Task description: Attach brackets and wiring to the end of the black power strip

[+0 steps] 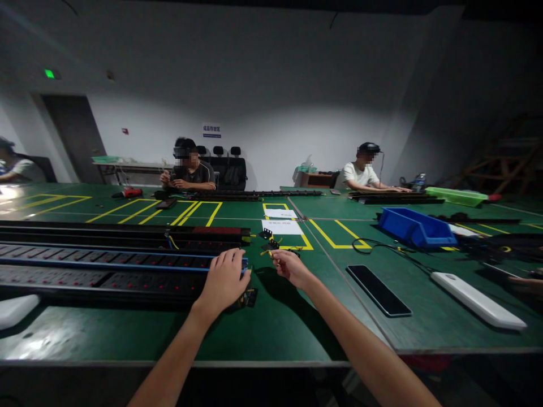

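Note:
Long black power strips point(139, 281) with rows of red-marked sockets lie side by side on the green table, one edged in blue. My left hand point(224, 277) rests over their right end, its fingers curled down around the blue-edged strip point(169, 261). To the right of that end, my right hand point(291, 268) is closed in a pinch. What sits between its fingertips is too small to make out. Just beyond them are small black parts point(270, 245) with yellow bits. Another dark piece point(249, 297) sticks out below my left hand.
A phone point(378, 289), a white power bank point(477, 299) with a black cable and a blue bin point(416, 227) are on the right. White paper sheets point(282, 227) lie ahead. Two people point(193, 172) point(360, 172) sit across the table. A hand point(528, 284) shows at the right edge.

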Tool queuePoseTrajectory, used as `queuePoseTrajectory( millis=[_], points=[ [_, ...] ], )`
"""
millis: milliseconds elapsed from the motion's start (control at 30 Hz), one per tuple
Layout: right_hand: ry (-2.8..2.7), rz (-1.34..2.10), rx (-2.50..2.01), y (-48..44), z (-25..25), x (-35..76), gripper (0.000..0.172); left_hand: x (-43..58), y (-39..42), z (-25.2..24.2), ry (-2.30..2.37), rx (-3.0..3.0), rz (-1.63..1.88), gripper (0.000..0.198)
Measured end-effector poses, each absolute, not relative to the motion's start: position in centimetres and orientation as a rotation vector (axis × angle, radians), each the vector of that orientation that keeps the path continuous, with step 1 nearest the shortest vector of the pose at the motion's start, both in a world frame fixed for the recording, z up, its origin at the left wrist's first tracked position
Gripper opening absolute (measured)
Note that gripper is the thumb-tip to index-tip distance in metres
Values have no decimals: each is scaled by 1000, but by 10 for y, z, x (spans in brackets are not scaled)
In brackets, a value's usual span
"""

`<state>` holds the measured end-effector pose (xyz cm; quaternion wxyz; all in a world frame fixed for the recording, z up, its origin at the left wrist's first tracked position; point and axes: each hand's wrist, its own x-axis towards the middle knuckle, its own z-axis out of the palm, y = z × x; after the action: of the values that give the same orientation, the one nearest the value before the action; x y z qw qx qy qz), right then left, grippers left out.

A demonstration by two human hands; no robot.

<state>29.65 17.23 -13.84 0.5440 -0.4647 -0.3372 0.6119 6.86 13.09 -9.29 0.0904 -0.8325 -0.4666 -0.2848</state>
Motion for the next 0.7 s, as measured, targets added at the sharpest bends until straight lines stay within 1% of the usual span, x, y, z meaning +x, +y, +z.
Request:
queuePoseTrajectory(
  millis=[100,200,300,400,533,633,700],
  points=[
    [-841,1470,-1023,169,-135,295,12,76,158,-70,-1334,-2626,-791,42],
    [-876,1504,-948,167,-134,293,14,81,184,-60,-1297,-2867,-785,44],
    [-923,1526,-898,166,-136,293,19,82,203,-64,-1179,-3164,-785,32],
    [-948,1536,-902,167,-139,294,23,83,212,-73,-1103,-3132,-838,25],
    [-939,1539,-977,170,-144,294,18,86,215,-83,-1057,-3078,-944,26],
    [-980,1521,-1062,172,-148,296,15,87,213,-89,-1063,-2997,-873,26],
    [-1029,1502,-1094,172,-151,298,18,85,211,-92,-1077,-2987,-849,24]
  ],
)
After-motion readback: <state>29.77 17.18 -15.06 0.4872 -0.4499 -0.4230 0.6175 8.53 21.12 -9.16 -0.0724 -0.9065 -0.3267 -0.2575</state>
